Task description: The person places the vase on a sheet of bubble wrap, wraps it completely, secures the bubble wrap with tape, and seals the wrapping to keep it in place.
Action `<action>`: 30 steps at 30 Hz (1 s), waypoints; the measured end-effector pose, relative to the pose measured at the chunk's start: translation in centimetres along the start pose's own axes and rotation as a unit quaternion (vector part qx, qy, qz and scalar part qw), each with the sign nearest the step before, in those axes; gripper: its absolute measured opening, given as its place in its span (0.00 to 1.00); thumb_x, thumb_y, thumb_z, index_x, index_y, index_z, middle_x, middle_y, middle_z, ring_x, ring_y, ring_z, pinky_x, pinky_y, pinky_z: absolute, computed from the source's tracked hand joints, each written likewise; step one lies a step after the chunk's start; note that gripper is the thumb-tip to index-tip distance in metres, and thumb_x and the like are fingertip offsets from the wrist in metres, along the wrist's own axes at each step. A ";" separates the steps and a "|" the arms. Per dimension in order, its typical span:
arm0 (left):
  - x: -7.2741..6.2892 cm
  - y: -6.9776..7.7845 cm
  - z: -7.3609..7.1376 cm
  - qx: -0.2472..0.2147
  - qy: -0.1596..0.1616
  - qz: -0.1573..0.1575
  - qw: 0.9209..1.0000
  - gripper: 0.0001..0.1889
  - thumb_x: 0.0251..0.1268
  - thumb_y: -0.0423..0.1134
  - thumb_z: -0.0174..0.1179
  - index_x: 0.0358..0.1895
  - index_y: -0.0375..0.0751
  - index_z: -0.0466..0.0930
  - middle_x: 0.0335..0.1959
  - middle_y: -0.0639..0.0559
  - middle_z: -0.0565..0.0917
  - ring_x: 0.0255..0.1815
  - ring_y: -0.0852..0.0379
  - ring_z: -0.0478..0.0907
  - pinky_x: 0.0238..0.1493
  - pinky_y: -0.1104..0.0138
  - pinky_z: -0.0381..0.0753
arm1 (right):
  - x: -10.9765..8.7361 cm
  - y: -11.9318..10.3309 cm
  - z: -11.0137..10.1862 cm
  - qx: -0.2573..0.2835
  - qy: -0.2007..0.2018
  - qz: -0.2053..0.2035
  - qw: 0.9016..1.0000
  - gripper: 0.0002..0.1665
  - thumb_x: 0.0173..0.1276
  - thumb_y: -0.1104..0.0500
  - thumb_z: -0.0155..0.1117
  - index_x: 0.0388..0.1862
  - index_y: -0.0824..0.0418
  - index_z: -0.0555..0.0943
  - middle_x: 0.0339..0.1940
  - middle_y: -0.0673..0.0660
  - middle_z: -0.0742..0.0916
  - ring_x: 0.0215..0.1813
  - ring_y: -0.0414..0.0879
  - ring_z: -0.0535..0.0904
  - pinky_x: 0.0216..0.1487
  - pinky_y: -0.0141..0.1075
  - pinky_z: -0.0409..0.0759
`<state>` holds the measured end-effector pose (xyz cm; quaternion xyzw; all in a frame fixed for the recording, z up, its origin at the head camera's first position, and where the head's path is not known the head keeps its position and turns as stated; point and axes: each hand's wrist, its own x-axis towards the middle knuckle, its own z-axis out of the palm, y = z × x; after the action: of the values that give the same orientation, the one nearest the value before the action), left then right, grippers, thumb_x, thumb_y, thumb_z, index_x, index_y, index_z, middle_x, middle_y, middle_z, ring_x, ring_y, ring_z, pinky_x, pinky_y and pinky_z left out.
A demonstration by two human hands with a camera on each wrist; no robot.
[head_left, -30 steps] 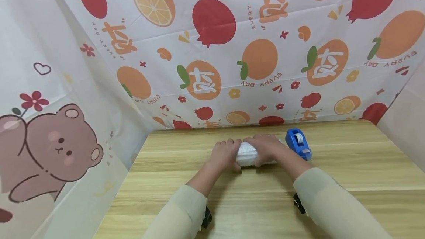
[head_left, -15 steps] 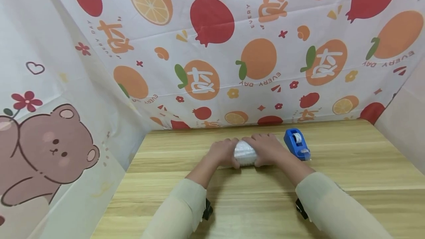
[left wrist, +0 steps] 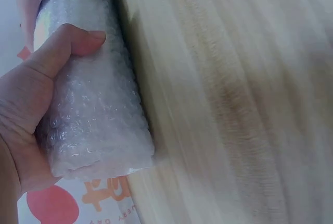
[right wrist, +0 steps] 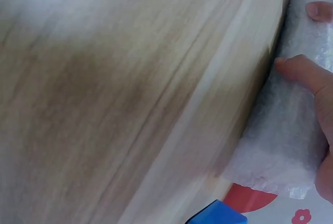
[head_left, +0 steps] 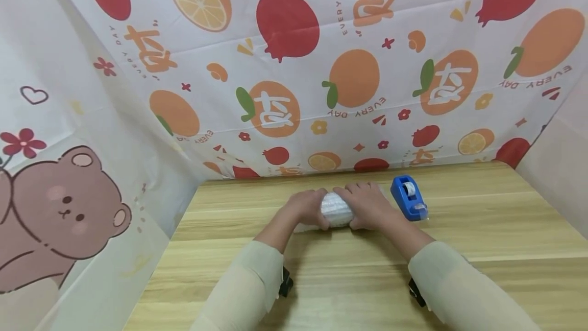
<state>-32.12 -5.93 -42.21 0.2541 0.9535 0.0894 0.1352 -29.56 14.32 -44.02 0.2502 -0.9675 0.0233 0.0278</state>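
A roll of clear bubble wrap lies sideways on the wooden table, both hands over it. My left hand grips its left part, with the thumb across the near side in the left wrist view, where the wrap's bubbly surface and loose end show. My right hand grips the right part close beside the left one; in the right wrist view its thumb presses the wrap. Whether anything is inside the roll cannot be made out. To the right of the right hand stands a blue tape dispenser.
The wooden table reaches back to a fruit-print curtain. A white curtain with a printed bear hangs along the left side. A pale wall borders the right. Dark wrist devices sit under both sleeves.
Both hands stay around the bubble wrap roll, with a slight change in how they lie on it. The head view has shifted a little; the tape dispenser stays in place.
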 end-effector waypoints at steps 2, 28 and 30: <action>0.1 0.0 -0.1 -0.016 -0.012 0.001 1.000 0.37 0.41 0.51 0.76 0.59 0.49 0.71 0.43 0.57 0.80 0.40 0.58 0.76 0.42 0.62 0.76 | 0.0 0.1 0.1 -0.001 0.005 -0.003 1.000 0.56 0.45 0.42 0.81 0.73 0.44 0.64 0.63 0.53 0.77 0.61 0.54 0.71 0.65 0.60 0.66; -0.5 -0.4 -0.4 -0.119 -0.072 0.004 0.990 0.35 0.39 0.54 0.75 0.52 0.44 0.71 0.40 0.55 0.79 0.39 0.57 0.77 0.40 0.64 0.77 | -0.5 -0.1 1.0 -0.019 0.076 -0.035 0.996 0.52 0.43 0.40 0.82 0.68 0.44 0.69 0.59 0.53 0.79 0.59 0.55 0.73 0.63 0.61 0.68; -0.6 -0.4 0.0 -0.103 -0.048 0.007 0.994 0.37 0.39 0.56 0.75 0.54 0.45 0.71 0.40 0.56 0.79 0.38 0.58 0.77 0.39 0.64 0.77 | -0.4 0.0 1.0 -0.018 0.072 -0.035 0.997 0.52 0.42 0.39 0.82 0.68 0.43 0.69 0.59 0.53 0.80 0.59 0.55 0.74 0.63 0.61 0.68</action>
<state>-31.76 -6.55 -42.17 0.2494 0.9299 0.1753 0.2056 -29.20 14.46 -45.02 0.2811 -0.9539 0.0229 0.1023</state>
